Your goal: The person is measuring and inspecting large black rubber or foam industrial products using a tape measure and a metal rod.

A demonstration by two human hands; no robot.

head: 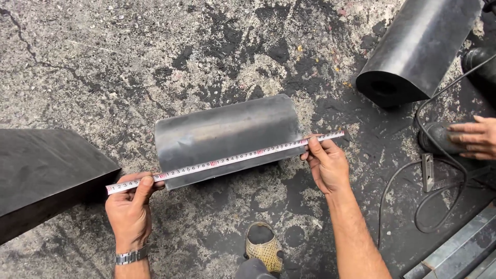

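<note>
Tape measure (225, 161), a white strip with red and black markings, is stretched along the near edge of a dark rubber block (227, 137) with a rounded top, lying on stained concrete ground (103, 67). Left hand (130, 209), a metal wristwatch (131, 255) on its wrist, pinches the tape's near end between thumb and curled fingers (146, 182), just past the block's left end. Right hand (326, 163) pinches the far end the same way, fingers closed on the strip, just beyond the block's right end. Left of the left-hand fingers lies a large flat black slab (44, 173), close by. Beyond the right-hand fingers lies a longer black rubber piece with a bore (416, 49), well apart. Right of them, another person's hand (475, 137) rests on a dark tool (439, 138) with a black cable (444, 206). Between the forearms, a shoe (264, 248) shows.
</note>
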